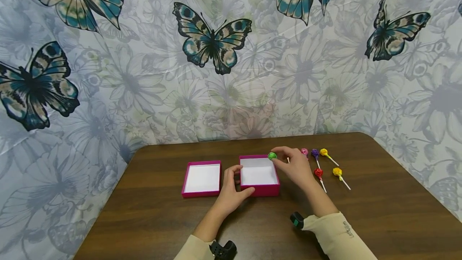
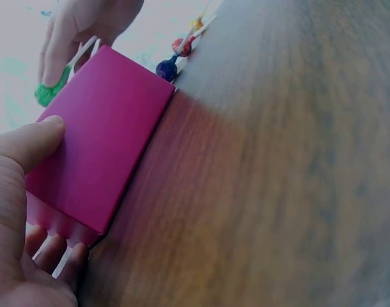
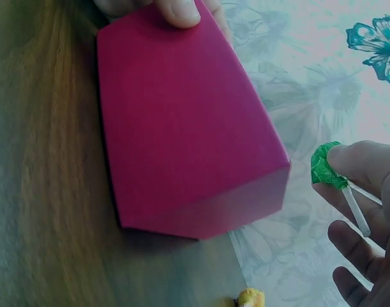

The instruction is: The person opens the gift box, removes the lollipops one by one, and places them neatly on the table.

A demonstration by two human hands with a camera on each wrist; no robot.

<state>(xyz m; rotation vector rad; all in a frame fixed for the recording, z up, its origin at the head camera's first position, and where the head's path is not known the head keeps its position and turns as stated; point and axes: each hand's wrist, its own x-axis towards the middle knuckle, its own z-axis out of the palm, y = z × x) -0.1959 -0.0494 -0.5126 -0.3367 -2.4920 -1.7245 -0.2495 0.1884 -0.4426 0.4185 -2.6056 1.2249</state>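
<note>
A deep-pink box (image 1: 260,191) with a white inside stands on the wooden table. My left hand (image 1: 231,196) holds its left front corner, the thumb on the front wall and the fingers along the left side, as the left wrist view shows. Over the box's right back corner, my right hand (image 1: 297,167) pinches a green-wrapped lollipop (image 3: 324,165) between thumb and fingers. Two white sticks (image 3: 356,212) show at that hand in the right wrist view; the green head partly hides how they join. The other right fingers are loosely bent.
The pink lid (image 1: 201,177) lies left of the box, white inside up. Right of the box are lollipops: pink (image 1: 304,151), purple (image 1: 315,153), red (image 1: 318,172) and two yellow, one farther back (image 1: 323,152), one nearer (image 1: 337,171). A butterfly-print cloth (image 1: 234,103) hangs behind the table.
</note>
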